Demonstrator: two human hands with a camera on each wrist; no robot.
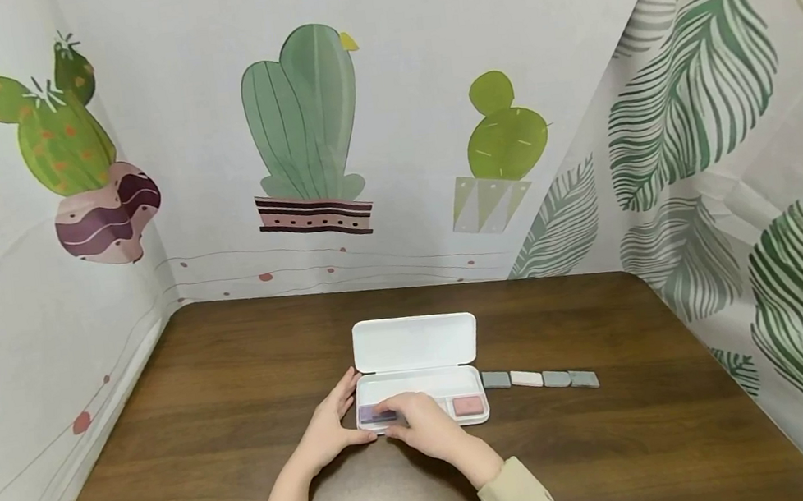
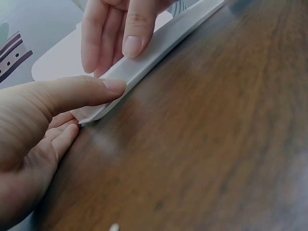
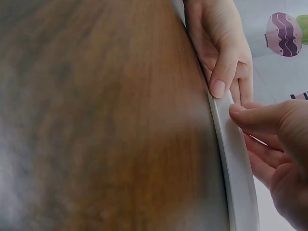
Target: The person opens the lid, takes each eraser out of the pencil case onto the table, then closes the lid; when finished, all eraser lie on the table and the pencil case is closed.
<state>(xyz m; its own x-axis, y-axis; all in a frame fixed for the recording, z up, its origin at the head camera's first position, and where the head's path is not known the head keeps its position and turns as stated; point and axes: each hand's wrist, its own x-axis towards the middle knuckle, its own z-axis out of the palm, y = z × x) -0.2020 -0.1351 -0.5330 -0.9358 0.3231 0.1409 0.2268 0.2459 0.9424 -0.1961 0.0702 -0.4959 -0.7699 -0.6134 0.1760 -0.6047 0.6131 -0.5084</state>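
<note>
A white hinged case (image 1: 416, 382) lies on the table with its lid (image 1: 415, 341) standing up at the back. Inside, a purple rectangular block (image 1: 368, 414) sits at the left and a pink one (image 1: 468, 406) at the right. My left hand (image 1: 328, 428) grips the case's left end, thumb on the front rim and fingers round the side. The right hand (image 1: 425, 425) reaches in over the front edge, its thumb by the front wall. Its fingers extend over the purple block and partly hide it; the left wrist view shows them fairly straight.
Several small flat blocks (image 1: 556, 379), grey, pale pink and greenish, lie in a row right of the case. The brown wooden table (image 1: 248, 342) meets a printed fabric backdrop (image 1: 409, 117) at the back and sides.
</note>
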